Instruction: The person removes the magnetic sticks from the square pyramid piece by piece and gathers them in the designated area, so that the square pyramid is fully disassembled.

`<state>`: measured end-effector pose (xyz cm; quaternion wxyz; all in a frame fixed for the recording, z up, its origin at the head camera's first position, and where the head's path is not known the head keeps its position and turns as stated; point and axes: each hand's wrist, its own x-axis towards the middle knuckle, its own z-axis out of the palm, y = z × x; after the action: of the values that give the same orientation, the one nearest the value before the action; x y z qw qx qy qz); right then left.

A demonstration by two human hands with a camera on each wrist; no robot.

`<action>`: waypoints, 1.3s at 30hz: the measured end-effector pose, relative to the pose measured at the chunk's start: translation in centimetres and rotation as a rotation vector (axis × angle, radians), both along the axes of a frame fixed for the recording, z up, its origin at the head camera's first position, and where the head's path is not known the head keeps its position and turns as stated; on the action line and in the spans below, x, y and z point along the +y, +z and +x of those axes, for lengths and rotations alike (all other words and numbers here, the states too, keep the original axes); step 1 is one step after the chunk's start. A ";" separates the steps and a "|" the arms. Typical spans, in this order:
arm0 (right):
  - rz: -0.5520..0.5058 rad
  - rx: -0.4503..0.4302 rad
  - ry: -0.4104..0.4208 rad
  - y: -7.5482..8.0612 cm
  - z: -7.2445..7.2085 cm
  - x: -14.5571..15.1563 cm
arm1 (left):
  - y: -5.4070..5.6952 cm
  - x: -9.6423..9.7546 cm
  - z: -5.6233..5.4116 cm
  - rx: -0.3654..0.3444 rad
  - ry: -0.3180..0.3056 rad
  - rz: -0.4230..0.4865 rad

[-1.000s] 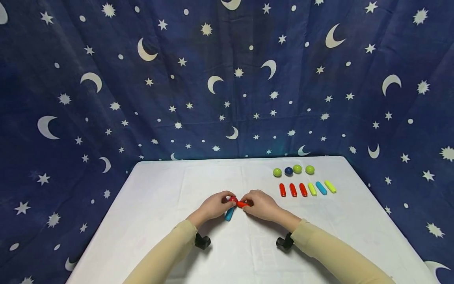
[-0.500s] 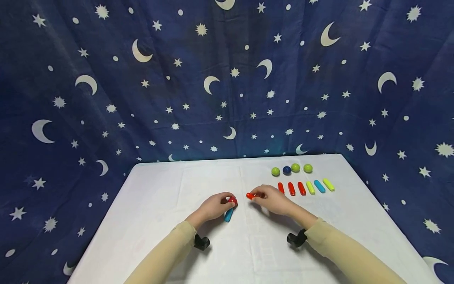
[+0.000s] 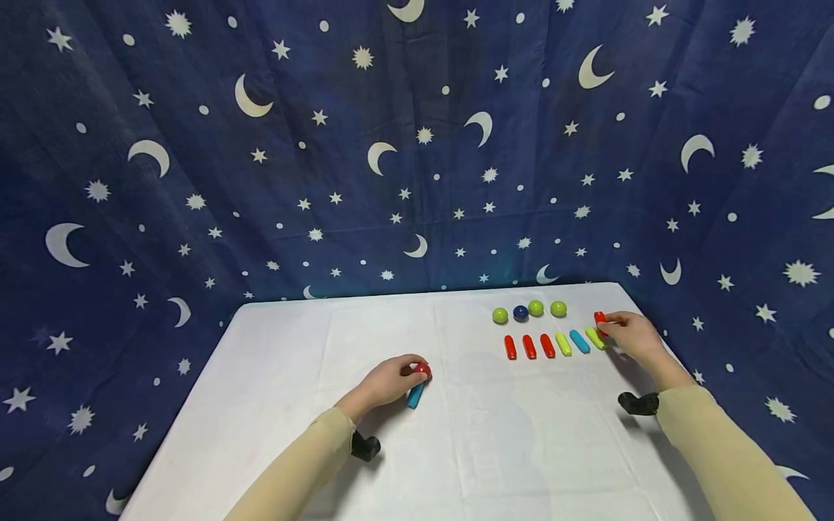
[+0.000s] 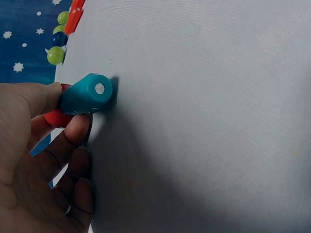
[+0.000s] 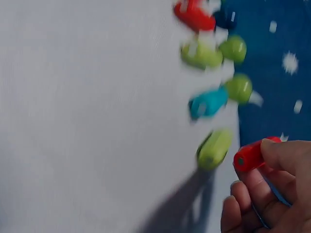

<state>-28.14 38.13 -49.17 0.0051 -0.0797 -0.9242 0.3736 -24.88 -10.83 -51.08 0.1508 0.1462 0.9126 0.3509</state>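
My left hand (image 3: 386, 381) pinches a shiny red ball (image 3: 423, 370) between thumb and fingers, left of the table's middle. A blue stick (image 3: 415, 396) runs from the ball toward me; its near end shows a round silvery disc in the left wrist view, where the stick (image 4: 87, 94) hides part of the ball (image 4: 58, 119). Over at the far right, my right hand (image 3: 637, 339) holds a red stick (image 3: 601, 322) by thumb and fingertips. That red stick (image 5: 251, 156) is beside a yellow-green stick (image 5: 215, 149) at the row's right end.
On the white table (image 3: 365, 325), a row holds several sticks: red ones (image 3: 529, 346), a yellow-green one (image 3: 563, 344) and a blue one (image 3: 579, 341). Behind it are green balls (image 3: 499, 315) and a dark blue ball (image 3: 520, 313). A starry cloth (image 3: 326, 145) hangs behind.
My right hand has drawn the red stick away from the red ball and carried it right, to the end of the stick row. My left hand keeps its grip on the ball.
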 end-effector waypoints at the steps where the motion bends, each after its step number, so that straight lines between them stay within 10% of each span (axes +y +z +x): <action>1: -0.002 -0.015 -0.021 -0.3 0.0 0.7 | 0.0 0.0 0.0 0.001 0.000 0.002; 28: 0.034 -0.106 -0.170 -2.1 0.1 2.8 | -0.1 -0.1 0.1 0.016 -0.003 0.004; 39: 0.093 0.326 -0.135 0.7 0.7 -3.5 | -0.5 0.0 -0.3 0.137 -0.121 0.004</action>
<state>-27.39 34.68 -48.46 0.1835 -0.0799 -0.9200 0.3371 -25.19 -10.83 -51.62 0.1086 0.2251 0.9095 0.3322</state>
